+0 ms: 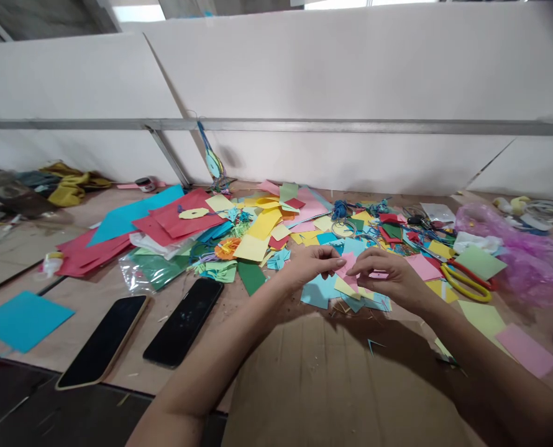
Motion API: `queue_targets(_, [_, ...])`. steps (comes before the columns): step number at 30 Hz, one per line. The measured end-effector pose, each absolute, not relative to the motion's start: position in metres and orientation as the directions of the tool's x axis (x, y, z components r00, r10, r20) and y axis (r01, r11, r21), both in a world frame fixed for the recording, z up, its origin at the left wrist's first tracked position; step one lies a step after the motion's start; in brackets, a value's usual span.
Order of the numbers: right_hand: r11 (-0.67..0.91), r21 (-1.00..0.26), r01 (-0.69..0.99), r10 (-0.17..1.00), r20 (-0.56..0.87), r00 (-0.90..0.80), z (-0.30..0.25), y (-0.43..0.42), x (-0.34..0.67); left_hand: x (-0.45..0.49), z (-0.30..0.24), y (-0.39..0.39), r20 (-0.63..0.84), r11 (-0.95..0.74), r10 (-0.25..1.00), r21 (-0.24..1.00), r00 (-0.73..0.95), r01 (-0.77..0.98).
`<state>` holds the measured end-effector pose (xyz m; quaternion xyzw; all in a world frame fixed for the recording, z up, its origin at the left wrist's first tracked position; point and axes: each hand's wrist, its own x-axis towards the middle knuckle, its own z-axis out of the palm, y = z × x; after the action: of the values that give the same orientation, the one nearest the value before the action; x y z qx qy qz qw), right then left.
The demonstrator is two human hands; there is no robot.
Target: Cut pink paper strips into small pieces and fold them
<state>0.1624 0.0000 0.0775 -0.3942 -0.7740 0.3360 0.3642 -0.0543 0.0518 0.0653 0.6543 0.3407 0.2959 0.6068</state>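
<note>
My left hand (311,264) and my right hand (388,273) meet over the middle of the wooden table (304,372). Both pinch a small pink paper piece (348,264) between thumb and fingers, the left at its left edge and the right at its right edge. Right under the hands lie light blue and yellow paper scraps (323,290). Both forearms reach in from the bottom of the view.
Two dark phones (183,320) (103,340) lie face up at the near left. A heap of coloured paper sheets (178,220) covers the back. Yellow and red scissors (467,279) lie right of my hands, beside a pink plastic bag (523,248). A blue sheet (22,320) lies far left.
</note>
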Motion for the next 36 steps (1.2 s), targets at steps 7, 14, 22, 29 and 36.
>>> queue_targets(7, [0.464, -0.811, 0.357, 0.854, 0.302, -0.423, 0.075, 0.001, 0.160, -0.051, 0.069, 0.047, -0.017, -0.054, 0.793, 0.994, 0.609, 0.098])
queue_targets(14, [0.466, -0.810, 0.357, 0.856, 0.310, -0.413, 0.071, 0.004, 0.159, -0.048, 0.066, 0.045, 0.018, -0.094, 0.823, 0.990, 0.568, 0.106])
queue_targets(22, [0.461, -0.806, 0.370, 0.862, 0.308, -0.403, 0.069, 0.004, 0.159, -0.046, 0.060, 0.045, 0.025, -0.070, 0.816, 0.996, 0.577, 0.055])
queue_targets(29, [0.449, -0.811, 0.375, 0.870, 0.302, -0.389, 0.068, 0.006, 0.159, -0.042, 0.056, 0.046, 0.032, -0.050, 0.833, 0.999, 0.552, 0.018])
queue_targets(36, [0.403, -0.849, 0.342, 0.890, 0.276, -0.363, 0.066, 0.006, 0.161, -0.039, 0.053, 0.045, 0.072, -0.101, 0.855, 0.994, 0.513, 0.029])
